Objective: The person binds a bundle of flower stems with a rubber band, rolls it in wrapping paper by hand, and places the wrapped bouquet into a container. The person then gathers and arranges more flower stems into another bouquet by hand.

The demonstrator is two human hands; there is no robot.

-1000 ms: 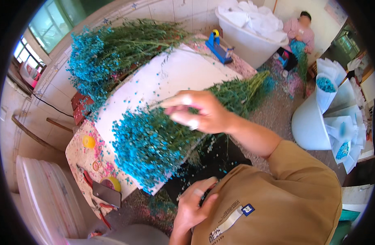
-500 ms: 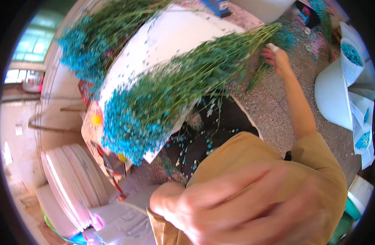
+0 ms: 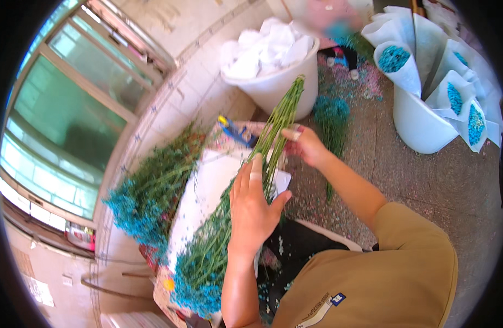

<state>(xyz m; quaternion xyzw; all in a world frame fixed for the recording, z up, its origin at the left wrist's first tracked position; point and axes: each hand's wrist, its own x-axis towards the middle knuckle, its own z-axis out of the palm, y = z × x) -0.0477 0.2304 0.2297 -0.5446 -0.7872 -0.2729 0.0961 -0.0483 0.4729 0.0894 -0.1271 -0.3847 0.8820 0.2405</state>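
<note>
Head camera showed the left hand (image 3: 255, 210) pressed flat, fingers extended, on a blue-tipped flower bunch (image 3: 237, 210) over white wrapping paper (image 3: 199, 191) while the right hand (image 3: 306, 145) pinched its stems, best kept aligned.

The left hand (image 3: 254, 205) lies flat on a long bunch of green-stemmed, blue-tipped dried flowers (image 3: 229, 218) (on white paper (image 3: 199, 191)); the right hand (image 3: 306, 145) grips its stems.
</note>
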